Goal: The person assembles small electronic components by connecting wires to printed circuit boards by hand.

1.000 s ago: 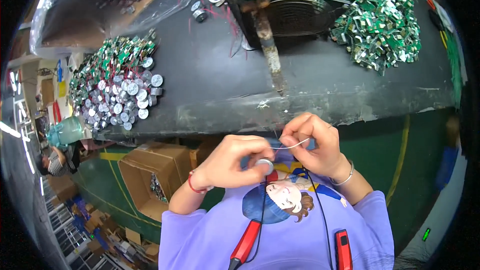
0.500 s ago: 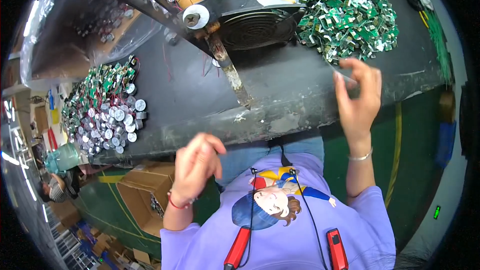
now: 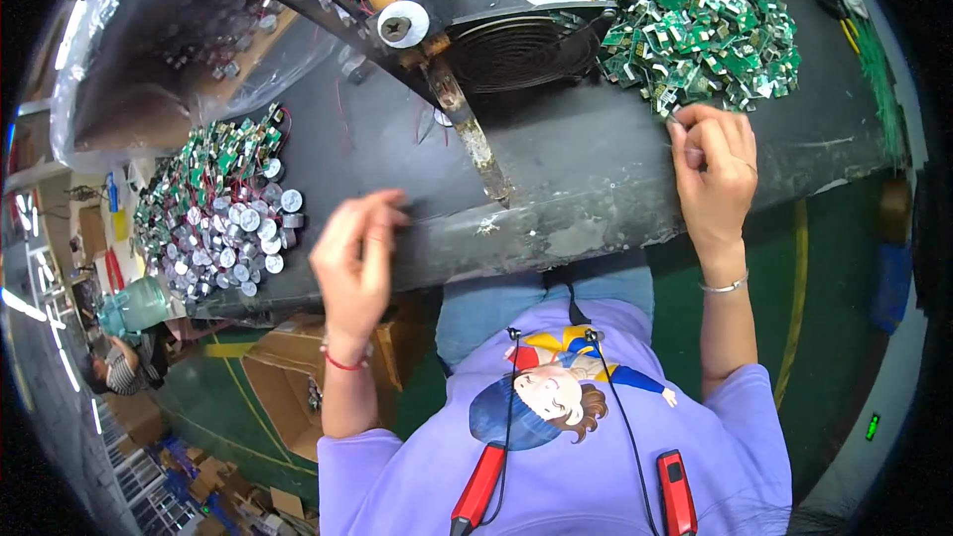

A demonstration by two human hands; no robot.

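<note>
My right hand (image 3: 713, 174) reaches over the dark workbench (image 3: 596, 179) to the near edge of a big pile of small green circuit boards (image 3: 695, 20). Its fingertips are pinched on one small board at that edge. My left hand (image 3: 355, 258) hovers at the bench's front edge, blurred, fingers loosely apart, and nothing shows in it. It is nearest a heap of round silver discs with green boards (image 3: 213, 208), which lies to its left.
A black round fan (image 3: 516, 45) sits at the back centre, with a metal arm and a rusty strip (image 3: 475, 144) crossing in front of it. A plastic bag of parts (image 3: 179, 50) lies back left. A cardboard box (image 3: 288, 377) stands under the bench. Another person (image 3: 114, 367) is far left.
My hands, joined over a small wired part near my chest a second ago, have split. The right went up to the green boards; the left swung out left to the bench edge.
</note>
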